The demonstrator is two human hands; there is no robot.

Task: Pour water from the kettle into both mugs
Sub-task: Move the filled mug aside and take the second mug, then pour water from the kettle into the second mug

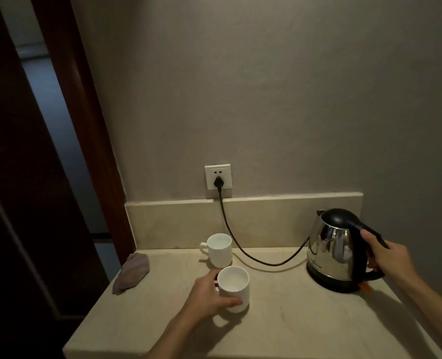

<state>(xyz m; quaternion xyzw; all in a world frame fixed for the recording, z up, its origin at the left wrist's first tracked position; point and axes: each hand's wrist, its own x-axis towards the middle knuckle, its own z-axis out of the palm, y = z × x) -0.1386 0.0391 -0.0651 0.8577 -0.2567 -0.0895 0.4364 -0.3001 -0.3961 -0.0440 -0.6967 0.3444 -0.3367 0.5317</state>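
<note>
A steel kettle with a black lid and handle stands upright on its base at the right of the counter. My right hand is wrapped around its black handle. Two white mugs stand left of centre. The near mug is held at its left side by my left hand, fingers curled round its wall. The far mug stands free just behind it, handle pointing left. Both mugs look pale inside; I cannot tell whether they hold water.
A black cord runs from the wall socket across the beige counter to the kettle base. A crumpled grey cloth lies at the counter's left edge. A dark wooden door frame stands to the left.
</note>
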